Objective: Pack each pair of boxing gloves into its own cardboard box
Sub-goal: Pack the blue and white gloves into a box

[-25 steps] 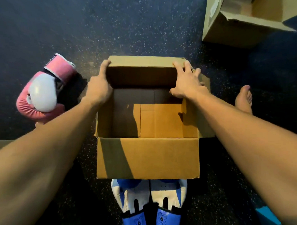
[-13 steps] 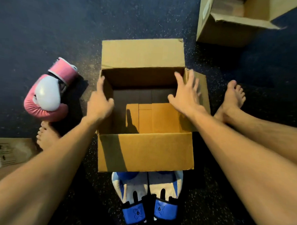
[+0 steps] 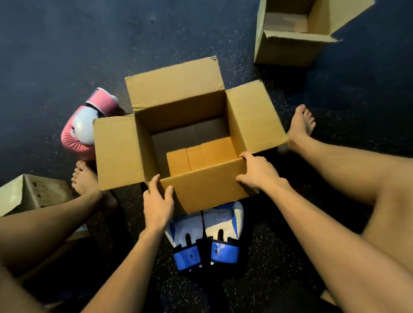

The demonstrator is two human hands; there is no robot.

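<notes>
At the floor's (image 3: 63, 43) near left sits a closed carton (image 3: 14, 197). Past it a pink glove (image 3: 80, 129) lies on the floor, cuff pointing away, partly hidden behind the left flap of the open box (image 3: 199, 189). Whether its partner is there cannot be told.

The left hand (image 3: 157, 205) pinches the near left corner of the box, fingers on the edge and thumb on the outer face. The box stands mid-floor, flaps spread, nothing inside.

The blue and white gloves (image 3: 217, 227) lie side by side on the floor just nearer than the box. Their padded ends are tucked under its near side and their cuffs point back at the person, so their long axes run near to far. They sit below and between the two wrists. The left hand looks nearer.

The right hand (image 3: 259, 174) grips the near wall's right end, fingers curled over the rim. A spare box (image 3: 283, 51) stands open at the far right.
</notes>
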